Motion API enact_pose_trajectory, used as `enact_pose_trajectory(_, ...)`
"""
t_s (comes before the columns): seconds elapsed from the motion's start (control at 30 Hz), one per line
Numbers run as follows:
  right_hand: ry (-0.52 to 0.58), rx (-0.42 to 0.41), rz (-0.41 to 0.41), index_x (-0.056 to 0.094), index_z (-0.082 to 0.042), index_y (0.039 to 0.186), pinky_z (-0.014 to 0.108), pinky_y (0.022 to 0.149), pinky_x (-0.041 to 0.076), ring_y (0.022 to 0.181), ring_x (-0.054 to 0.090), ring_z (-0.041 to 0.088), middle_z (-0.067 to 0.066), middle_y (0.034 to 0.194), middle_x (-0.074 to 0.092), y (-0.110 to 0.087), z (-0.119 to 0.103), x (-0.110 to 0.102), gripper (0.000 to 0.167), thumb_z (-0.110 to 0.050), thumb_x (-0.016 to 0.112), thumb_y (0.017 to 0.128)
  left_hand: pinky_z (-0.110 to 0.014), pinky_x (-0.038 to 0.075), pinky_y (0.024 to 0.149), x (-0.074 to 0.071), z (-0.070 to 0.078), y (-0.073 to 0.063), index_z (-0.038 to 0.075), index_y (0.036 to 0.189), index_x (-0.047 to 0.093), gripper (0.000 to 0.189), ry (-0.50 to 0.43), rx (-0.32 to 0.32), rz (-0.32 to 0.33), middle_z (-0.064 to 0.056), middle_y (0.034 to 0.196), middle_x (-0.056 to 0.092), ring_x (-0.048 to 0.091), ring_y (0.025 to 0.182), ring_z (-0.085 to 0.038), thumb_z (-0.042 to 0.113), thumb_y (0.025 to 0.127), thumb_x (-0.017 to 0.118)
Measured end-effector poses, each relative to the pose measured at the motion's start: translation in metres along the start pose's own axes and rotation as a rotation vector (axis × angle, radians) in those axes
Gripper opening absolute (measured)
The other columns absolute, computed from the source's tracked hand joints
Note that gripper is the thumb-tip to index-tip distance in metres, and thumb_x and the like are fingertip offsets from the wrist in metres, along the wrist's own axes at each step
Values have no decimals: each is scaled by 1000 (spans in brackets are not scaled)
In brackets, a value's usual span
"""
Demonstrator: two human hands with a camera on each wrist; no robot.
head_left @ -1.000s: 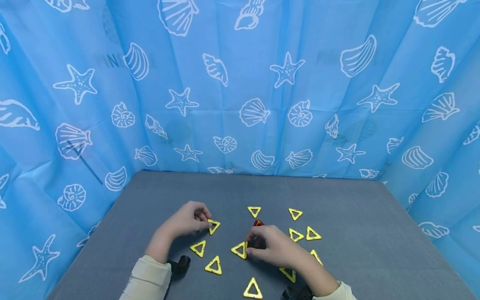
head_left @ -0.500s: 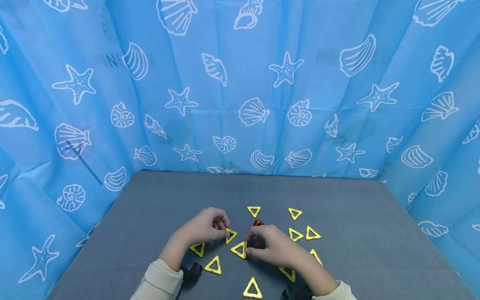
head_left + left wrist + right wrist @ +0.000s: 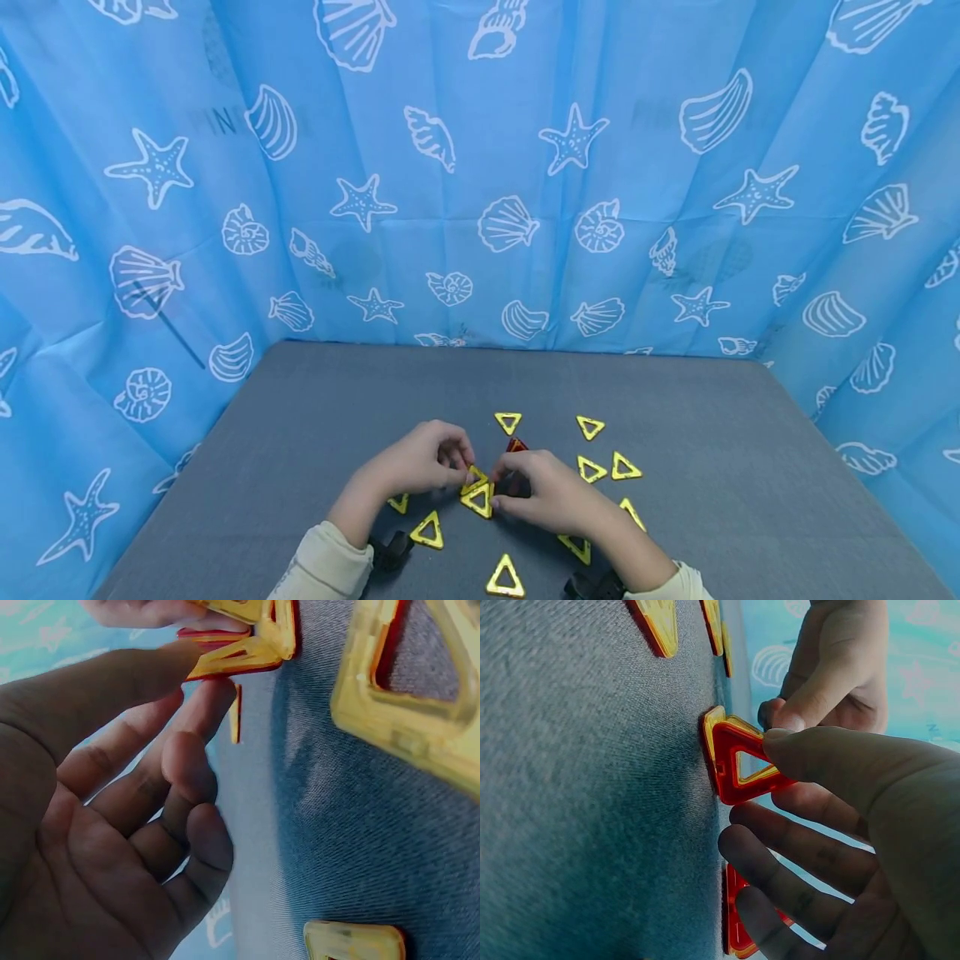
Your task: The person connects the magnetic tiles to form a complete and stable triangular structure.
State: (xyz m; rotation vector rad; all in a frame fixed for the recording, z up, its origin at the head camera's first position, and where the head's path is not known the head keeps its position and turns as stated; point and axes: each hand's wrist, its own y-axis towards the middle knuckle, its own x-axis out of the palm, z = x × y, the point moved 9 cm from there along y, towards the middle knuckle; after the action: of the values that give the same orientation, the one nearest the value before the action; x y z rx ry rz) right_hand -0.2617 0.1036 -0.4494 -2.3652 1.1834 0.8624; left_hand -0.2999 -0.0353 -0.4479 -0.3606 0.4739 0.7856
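Observation:
My left hand [image 3: 423, 461] pinches a yellow triangular magnetic tile [image 3: 476, 475] between thumb and fingers. That tile is tilted, right at the edge of another yellow tile [image 3: 470, 503] in front of it. My right hand [image 3: 551, 493] pinches a triangular tile that stands on edge. Its red face [image 3: 730, 786] shows in the right wrist view, with yellow tile edges close behind it. In the left wrist view the left hand's tile [image 3: 236, 664] meets the other tiles at a corner. Past the right fingers is a red tile [image 3: 517, 446], partly hidden.
Several yellow triangular tiles lie spread on the grey table [image 3: 360, 383], among them one at the front [image 3: 506, 590], one left of centre [image 3: 427, 542] and one at right [image 3: 627, 476]. A blue shell-print curtain [image 3: 480, 275] hangs behind and at both sides.
The left hand has moved right with its yellow tile, up to the tile beside the right hand. The right hand has stayed in place.

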Motion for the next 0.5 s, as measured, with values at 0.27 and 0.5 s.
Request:
enact_pose_trajectory(0.27, -4, 0, 2, 75, -15, 112, 25, 75, 57, 86, 70, 3, -6, 102, 74, 0, 1, 0, 19, -27, 79, 97, -30, 55, 71, 6, -1, 0, 8, 98, 76, 7, -5, -17, -58, 2, 91, 75, 70, 84, -14, 9, 93, 81)
enact_pose_trajectory(0.5, -11, -9, 10, 74, -17, 111, 25, 75, 57, 85, 69, 2, -7, 101, 74, 0, -1, 0, 17, -25, 80, 97, -29, 55, 69, 9, 2, 0, 7, 98, 77, 7, 14, 7, -67, 2, 91, 73, 70, 83, -15, 7, 92, 81)
